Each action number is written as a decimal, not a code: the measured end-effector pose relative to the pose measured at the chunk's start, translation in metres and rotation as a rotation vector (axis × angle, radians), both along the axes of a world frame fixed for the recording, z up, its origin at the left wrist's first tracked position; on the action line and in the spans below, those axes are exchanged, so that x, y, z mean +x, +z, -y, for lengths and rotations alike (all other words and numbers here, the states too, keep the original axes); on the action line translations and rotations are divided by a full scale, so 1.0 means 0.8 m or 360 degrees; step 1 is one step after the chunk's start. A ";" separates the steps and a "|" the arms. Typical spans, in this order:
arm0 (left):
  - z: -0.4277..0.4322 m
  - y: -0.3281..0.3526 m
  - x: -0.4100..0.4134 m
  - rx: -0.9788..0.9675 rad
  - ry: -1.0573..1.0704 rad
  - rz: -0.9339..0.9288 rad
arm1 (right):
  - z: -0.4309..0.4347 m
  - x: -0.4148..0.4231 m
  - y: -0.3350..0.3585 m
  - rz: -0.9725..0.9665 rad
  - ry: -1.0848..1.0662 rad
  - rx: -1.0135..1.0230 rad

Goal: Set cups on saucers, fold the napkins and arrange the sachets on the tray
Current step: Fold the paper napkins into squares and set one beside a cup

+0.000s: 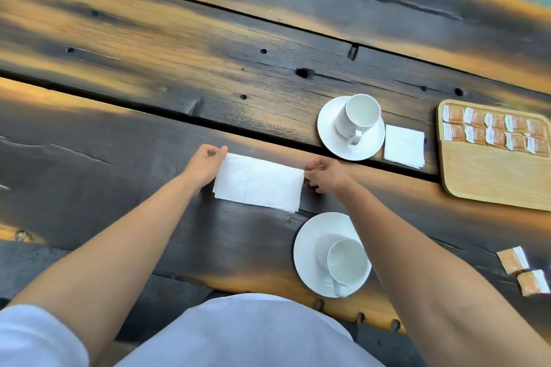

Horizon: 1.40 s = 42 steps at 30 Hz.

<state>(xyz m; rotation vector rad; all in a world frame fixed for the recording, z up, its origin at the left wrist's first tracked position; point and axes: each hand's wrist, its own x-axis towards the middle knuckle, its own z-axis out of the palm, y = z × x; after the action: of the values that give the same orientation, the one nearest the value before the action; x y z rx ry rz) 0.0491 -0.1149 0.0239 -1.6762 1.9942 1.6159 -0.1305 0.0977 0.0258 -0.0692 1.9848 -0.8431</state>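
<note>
On the dark wooden surface (149, 39) a white napkin (258, 185) lies as a long rectangle, seemingly folded in half, though its layers are hard to make out. The left hand (205, 165) pinches its far left corner and the right hand (325, 176) pinches its right end. Beyond the right hand, the far cup (359, 115) stands on the far saucer (331, 140), with a folded napkin (404, 146) just beside it. The near cup (347, 265) sits on the near saucer (310, 244). The wooden tray (489, 176) holds two rows of sachets (495, 131); two loose sachets (523, 271) lie near the surface's edge.
</note>
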 end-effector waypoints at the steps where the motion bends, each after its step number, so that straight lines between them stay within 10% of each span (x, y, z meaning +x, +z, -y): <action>1: -0.002 -0.006 0.000 -0.0018 0.0065 0.0069 | 0.002 0.003 -0.006 0.0026 -0.0038 0.0016; 23: -0.053 -0.028 0.024 -0.0751 -0.0458 0.0345 | 0.020 0.048 -0.029 -0.0732 0.0408 0.0438; 31: -0.119 -0.039 0.056 -0.1017 -0.1342 0.0379 | 0.033 0.054 -0.006 -0.0012 -0.0278 0.0218; 42: -0.133 -0.046 0.073 -0.1281 -0.1549 0.0484 | 0.107 0.071 0.044 0.0684 -0.0502 -0.0278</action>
<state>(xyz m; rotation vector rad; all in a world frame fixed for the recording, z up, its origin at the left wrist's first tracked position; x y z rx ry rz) 0.1076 -0.0088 -0.0130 -0.6566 2.7405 0.2329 -0.0734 0.0124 0.0608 0.3085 1.5342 -1.1277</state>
